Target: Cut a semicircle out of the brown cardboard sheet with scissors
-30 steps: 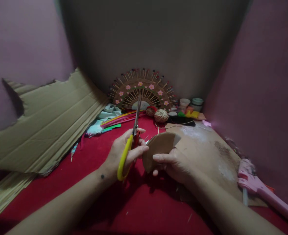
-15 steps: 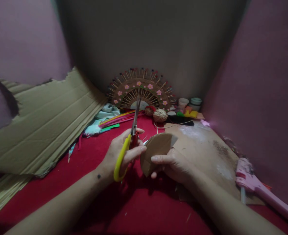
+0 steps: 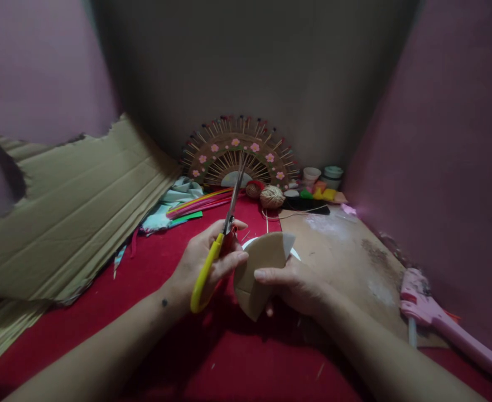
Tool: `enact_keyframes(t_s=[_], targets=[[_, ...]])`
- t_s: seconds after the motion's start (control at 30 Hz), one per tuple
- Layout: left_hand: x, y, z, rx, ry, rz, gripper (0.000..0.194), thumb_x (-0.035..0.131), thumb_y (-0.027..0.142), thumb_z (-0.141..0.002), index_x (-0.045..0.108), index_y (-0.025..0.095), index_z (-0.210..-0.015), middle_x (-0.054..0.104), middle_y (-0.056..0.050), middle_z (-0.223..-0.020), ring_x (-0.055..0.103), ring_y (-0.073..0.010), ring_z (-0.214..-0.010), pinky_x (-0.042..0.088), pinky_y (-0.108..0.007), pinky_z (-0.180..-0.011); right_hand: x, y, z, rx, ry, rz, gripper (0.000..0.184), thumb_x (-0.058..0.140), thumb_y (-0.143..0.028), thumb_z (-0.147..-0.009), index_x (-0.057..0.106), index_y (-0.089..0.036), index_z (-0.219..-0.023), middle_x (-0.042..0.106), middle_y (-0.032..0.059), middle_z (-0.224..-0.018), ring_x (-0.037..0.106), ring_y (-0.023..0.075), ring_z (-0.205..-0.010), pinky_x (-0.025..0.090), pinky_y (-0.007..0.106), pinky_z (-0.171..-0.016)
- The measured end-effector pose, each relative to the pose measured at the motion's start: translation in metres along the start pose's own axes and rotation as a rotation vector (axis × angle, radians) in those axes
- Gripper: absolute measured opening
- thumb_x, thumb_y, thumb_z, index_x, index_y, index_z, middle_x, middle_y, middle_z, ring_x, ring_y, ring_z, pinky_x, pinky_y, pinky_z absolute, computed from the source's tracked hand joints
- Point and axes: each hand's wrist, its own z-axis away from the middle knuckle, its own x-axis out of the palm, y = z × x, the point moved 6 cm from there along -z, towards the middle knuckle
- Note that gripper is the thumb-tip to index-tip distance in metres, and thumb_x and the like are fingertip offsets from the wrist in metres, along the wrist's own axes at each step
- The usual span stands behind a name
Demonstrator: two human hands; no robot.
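My left hand (image 3: 204, 262) is closed around a pair of scissors (image 3: 206, 273) with yellow handles. Their blades point up and away and look closed. In my right hand (image 3: 290, 282) is a curved piece of brown cardboard (image 3: 260, 273), pinched with the thumb on top; the other fingers are mostly hidden beneath. A pale patch marks its upper right corner. My left thumb tip reaches the cardboard's left edge, though I cannot tell if it presses on it. A white rounded edge (image 3: 295, 254) shows behind the cardboard.
Large cardboard sheets (image 3: 74, 206) lean on the left. A stick fan with pink flowers (image 3: 235, 143) stands at the back, near twine balls (image 3: 272, 196) and small pots (image 3: 333, 176). On the right, a pink glue gun (image 3: 421, 301) lies by a stained board (image 3: 333, 245) on red cloth (image 3: 162, 357).
My right hand has turned the cardboard piece, which now sits slightly lower and further left, its pale corner clearer. The scissors stay in my left hand, almost unmoved.
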Motion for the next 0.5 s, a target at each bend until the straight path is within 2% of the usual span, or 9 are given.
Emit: enact_keyframes(t_s=[0.1,0.2,0.27,0.5], targets=[[0.001,0.002,0.001,-0.004,-0.009,0.008,0.043,0.072,0.027,-0.074,0.054,0.019,-0.111,0.056,0.004,-0.073,0.048,-0.0082,-0.059,0.038,-0.020,-0.050,-0.005,-0.007,0.000,-0.094,0.107,-0.006,0.035,0.077,-0.033,-0.065,0.067,-0.014,-0.093,0.068,0.0037,-0.073,0.057,0.0114,-0.050,0.040,0.018,-0.035],[0.003,0.005,0.002,-0.027,-0.028,0.020,0.042,0.073,0.026,-0.072,0.055,0.019,-0.110,0.055,0.004,-0.072,0.048,-0.0084,-0.060,0.039,-0.020,-0.050,-0.005,-0.013,0.002,-0.154,0.144,-0.057,0.028,0.078,-0.027,-0.063,0.069,-0.015,-0.086,0.069,0.0033,-0.074,0.061,0.0136,-0.063,0.050,0.025,-0.059],[0.003,0.006,0.003,-0.042,-0.037,0.030,0.043,0.074,0.026,-0.071,0.055,0.018,-0.109,0.055,0.004,-0.071,0.048,-0.0086,-0.059,0.039,-0.020,-0.051,-0.004,-0.014,0.003,-0.169,0.142,-0.101,0.026,0.078,-0.027,-0.063,0.069,-0.016,-0.084,0.071,0.0037,-0.077,0.063,0.0161,-0.070,0.049,0.031,-0.074],[0.005,0.004,0.004,-0.045,-0.078,0.046,0.043,0.076,0.025,-0.071,0.056,0.020,-0.109,0.056,0.005,-0.069,0.049,-0.0074,-0.059,0.040,-0.018,-0.052,-0.005,-0.012,0.001,-0.170,0.136,-0.134,0.021,0.076,-0.029,-0.067,0.068,-0.017,-0.082,0.069,0.0025,-0.073,0.060,0.0148,-0.066,0.046,0.031,-0.072]])
